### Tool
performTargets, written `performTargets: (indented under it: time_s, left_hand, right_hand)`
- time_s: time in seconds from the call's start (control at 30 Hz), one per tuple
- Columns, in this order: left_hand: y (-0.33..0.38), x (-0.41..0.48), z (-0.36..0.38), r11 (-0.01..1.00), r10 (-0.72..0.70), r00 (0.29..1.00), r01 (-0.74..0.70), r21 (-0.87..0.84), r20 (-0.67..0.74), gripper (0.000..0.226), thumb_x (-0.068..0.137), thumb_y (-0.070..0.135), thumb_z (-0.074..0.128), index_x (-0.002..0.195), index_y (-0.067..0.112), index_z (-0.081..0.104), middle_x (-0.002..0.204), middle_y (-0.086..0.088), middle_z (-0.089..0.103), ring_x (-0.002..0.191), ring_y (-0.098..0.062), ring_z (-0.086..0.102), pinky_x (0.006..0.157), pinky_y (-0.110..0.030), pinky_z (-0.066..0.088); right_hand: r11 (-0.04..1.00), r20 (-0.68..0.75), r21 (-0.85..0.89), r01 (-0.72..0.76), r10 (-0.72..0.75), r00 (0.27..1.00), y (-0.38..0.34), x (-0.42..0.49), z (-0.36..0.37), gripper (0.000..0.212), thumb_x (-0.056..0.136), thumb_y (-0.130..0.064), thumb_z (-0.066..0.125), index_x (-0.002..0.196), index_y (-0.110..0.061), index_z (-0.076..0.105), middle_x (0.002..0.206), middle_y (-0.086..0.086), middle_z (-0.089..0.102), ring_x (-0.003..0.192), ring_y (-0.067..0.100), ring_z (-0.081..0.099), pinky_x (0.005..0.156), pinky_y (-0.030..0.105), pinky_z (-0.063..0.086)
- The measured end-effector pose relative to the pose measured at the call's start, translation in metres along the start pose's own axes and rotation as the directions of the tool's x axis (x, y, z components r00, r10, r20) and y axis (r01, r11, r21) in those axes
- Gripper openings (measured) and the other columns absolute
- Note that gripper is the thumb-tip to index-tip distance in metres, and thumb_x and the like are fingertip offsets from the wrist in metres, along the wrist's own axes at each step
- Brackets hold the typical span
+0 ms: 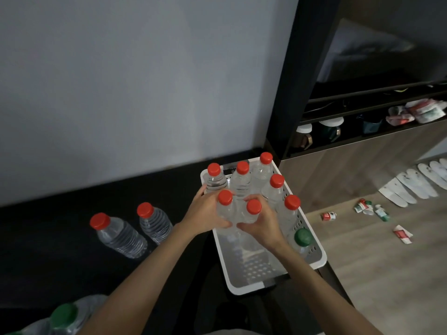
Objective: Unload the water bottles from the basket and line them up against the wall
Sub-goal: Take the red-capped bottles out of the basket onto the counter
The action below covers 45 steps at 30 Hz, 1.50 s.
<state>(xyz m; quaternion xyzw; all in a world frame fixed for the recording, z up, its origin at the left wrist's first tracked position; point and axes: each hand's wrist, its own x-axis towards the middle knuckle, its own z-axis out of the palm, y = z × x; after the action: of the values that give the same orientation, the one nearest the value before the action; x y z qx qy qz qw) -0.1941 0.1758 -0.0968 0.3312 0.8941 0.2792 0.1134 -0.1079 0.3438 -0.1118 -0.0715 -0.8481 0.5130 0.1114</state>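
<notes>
A white perforated basket (249, 284) stands on the dark floor and holds several clear water bottles with red caps, plus one green-capped bottle (302, 238) at its right wall. My left hand (205, 215) grips a red-capped bottle (225, 198) inside the basket. Beside it, my right hand (260, 226) grips another red-capped bottle (253, 207). Two red-capped bottles (116, 232) (154, 222) stand on the floor to the left, below the grey wall (145, 81).
A green-capped bottle (65, 317) stands at the bottom left. A dark shelf unit (362, 122) with jars rises at the right. White slippers (411, 184) and small tubes (367, 206) lie on the wooden floor on the right.
</notes>
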Motion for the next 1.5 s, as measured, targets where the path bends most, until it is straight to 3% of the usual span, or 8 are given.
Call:
performTargets:
  time_s: [0.23,0.53,0.67,0.9,1.07,1.17,1.3,1.5]
  left_hand:
    - [-0.003,0.005,-0.004,0.999,-0.033,0.999,0.033,0.001,-0.03,0.055,0.053,0.052,0.078,0.105,0.04,0.063,0.114,0.016,0.06,0.131,-0.02,0.038,0.102,-0.042,0.044]
    - [0.021,0.002,-0.028,0.992,-0.119,0.984,0.123,0.023,-0.13,0.044,0.052,0.053,0.081,0.085,0.036,0.056,0.084,0.012,0.059,0.082,-0.015,0.063,0.063,-0.028,0.052]
    - [0.04,-0.003,-0.063,0.989,-0.091,0.968,0.115,0.092,-0.235,0.063,0.053,0.059,0.078,0.11,0.035,0.065,0.091,0.011,0.07,0.085,-0.015,0.067,0.071,-0.028,0.051]
    - [0.068,-0.021,-0.135,1.0,-0.029,0.922,0.03,-0.004,-0.386,0.059,0.054,0.053,0.083,0.109,0.04,0.065,0.09,0.017,0.069,0.081,-0.007,0.065,0.072,-0.024,0.048]
    - [0.059,-0.031,-0.192,0.995,-0.088,0.874,0.053,-0.087,-0.477,0.059,0.05,0.055,0.081,0.104,0.037,0.066,0.088,0.014,0.071,0.082,-0.007,0.066,0.076,-0.029,0.053]
    - [0.042,-0.038,-0.22,0.991,-0.112,0.854,0.062,-0.115,-0.508,0.062,0.043,0.061,0.077,0.098,0.035,0.066,0.088,0.014,0.071,0.083,-0.009,0.067,0.08,-0.032,0.054]
    - [0.011,-0.048,-0.241,0.985,-0.162,0.832,0.104,-0.138,-0.531,0.059,0.045,0.056,0.082,0.098,0.035,0.066,0.089,0.016,0.07,0.084,-0.006,0.066,0.081,-0.031,0.054]
    - [-0.056,-0.061,-0.24,0.963,-0.268,0.82,0.214,-0.163,-0.505,0.059,0.052,0.045,0.09,0.103,0.027,0.067,0.095,0.011,0.07,0.087,-0.009,0.066,0.079,-0.029,0.054]
  right_hand:
    - [1.0,0.005,-0.015,-0.025,0.025,1.0,0.0,0.002,-0.002,0.05,0.06,-0.003,0.085,0.101,-0.011,0.058,0.095,-0.009,0.064,0.09,-0.008,0.06,0.075,0.005,0.044]
    - [0.992,-0.032,-0.118,0.032,-0.036,0.999,-0.055,0.003,-0.027,0.055,0.067,-0.021,0.085,0.113,-0.022,0.056,0.1,-0.016,0.062,0.09,0.004,0.061,0.076,0.014,0.049]
    - [0.983,-0.082,-0.166,0.074,-0.088,0.993,-0.098,0.003,-0.045,0.055,0.067,-0.029,0.083,0.112,-0.028,0.052,0.094,-0.017,0.063,0.084,0.007,0.061,0.073,0.022,0.047]
    - [0.961,-0.111,-0.184,0.206,-0.229,0.967,-0.17,0.014,-0.066,0.051,0.065,-0.043,0.077,0.106,-0.035,0.046,0.085,-0.01,0.067,0.08,0.016,0.067,0.073,0.044,0.055]
    - [0.965,-0.147,-0.063,0.256,-0.263,0.954,-0.208,0.036,-0.064,0.053,0.066,-0.032,0.082,0.11,-0.029,0.051,0.085,-0.013,0.067,0.078,0.004,0.066,0.076,0.035,0.057]
    - [0.961,-0.105,-0.005,0.276,-0.275,0.956,-0.223,0.052,-0.046,0.057,0.067,-0.029,0.084,0.114,-0.027,0.052,0.091,-0.015,0.065,0.084,0.001,0.065,0.077,0.028,0.055]
    - [0.962,-0.021,0.072,0.262,-0.261,0.965,-0.225,0.075,-0.011,0.057,0.065,-0.025,0.086,0.112,-0.024,0.054,0.096,-0.01,0.067,0.09,0.008,0.066,0.087,0.041,0.054]
    - [0.98,0.173,0.052,0.19,-0.196,0.965,-0.2,0.103,0.053,0.058,0.062,-0.021,0.087,0.11,-0.024,0.053,0.094,-0.009,0.066,0.089,0.014,0.066,0.086,0.042,0.055]
